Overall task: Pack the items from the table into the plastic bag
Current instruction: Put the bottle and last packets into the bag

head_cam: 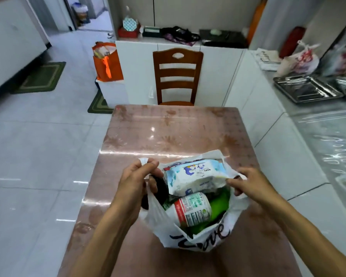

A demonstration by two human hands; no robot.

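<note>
A white plastic bag (200, 239) with dark lettering stands open on the pink table (168, 128). Inside it lie a pack of baby wipes (196, 176), a white bottle with a red and green label (192, 210), something green (220, 204) and a dark item (161, 188) at the left. My left hand (136, 186) pinches the bag's left handle, whose white tip sticks up between the fingers. My right hand (250, 182) grips the bag's right handle at the rim.
A wooden chair (177, 76) stands at the table's far end. White cabinets run along the right, with a metal tray (306, 89) and a tied bag (302, 60) on the counter. An orange bag (108, 62) sits on a white box at the left.
</note>
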